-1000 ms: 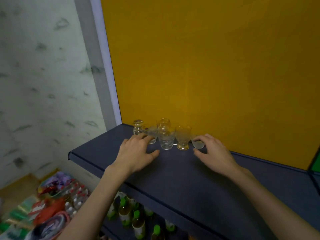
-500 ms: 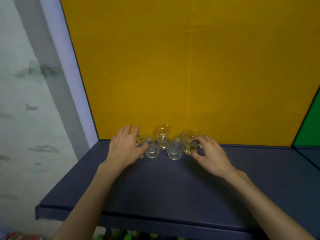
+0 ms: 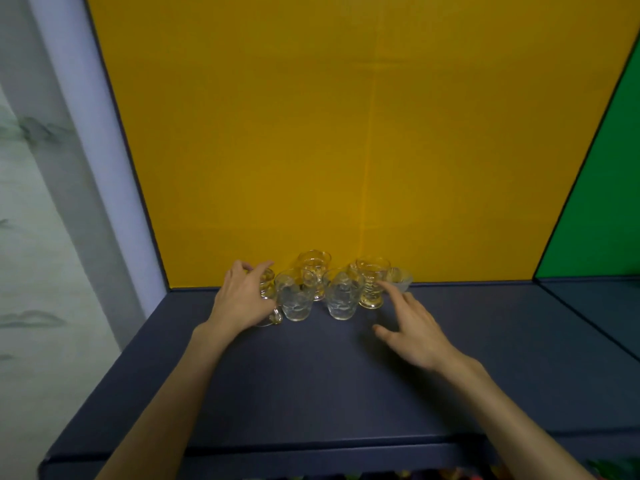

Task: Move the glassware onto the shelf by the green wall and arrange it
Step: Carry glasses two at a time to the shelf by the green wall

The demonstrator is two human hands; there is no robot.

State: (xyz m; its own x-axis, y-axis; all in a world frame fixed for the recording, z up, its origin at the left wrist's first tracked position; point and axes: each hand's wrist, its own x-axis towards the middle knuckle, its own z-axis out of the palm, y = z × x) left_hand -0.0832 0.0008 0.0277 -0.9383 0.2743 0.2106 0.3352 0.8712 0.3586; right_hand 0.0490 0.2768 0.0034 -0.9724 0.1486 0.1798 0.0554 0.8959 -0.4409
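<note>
Head view: a dark blue shelf point(image 3: 311, 393) runs along a yellow wall point(image 3: 346, 133), its green wall point(image 3: 602, 202) end at right bare and roomy. Clustered glassware point(image 3: 341, 296) stands at the back: rigid, slippery, breakable, best held low around the bowls. Left hand point(image 3: 242, 299) curls around the leftmost glass point(image 3: 267, 284); right hand point(image 3: 412, 330) spreads empty, forefinger near a footed glass point(image 3: 371, 282).

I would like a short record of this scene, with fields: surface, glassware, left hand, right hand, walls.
surface: dark blue shelf
glassware: cluster at the back by the yellow wall; includes two clear tumblers, a ribbed footed glass, a small frosted bowl
left hand: left hand rests on the leftmost glasses
right hand: right hand open, fingertip near the footed glass
walls: green wall at right
</note>
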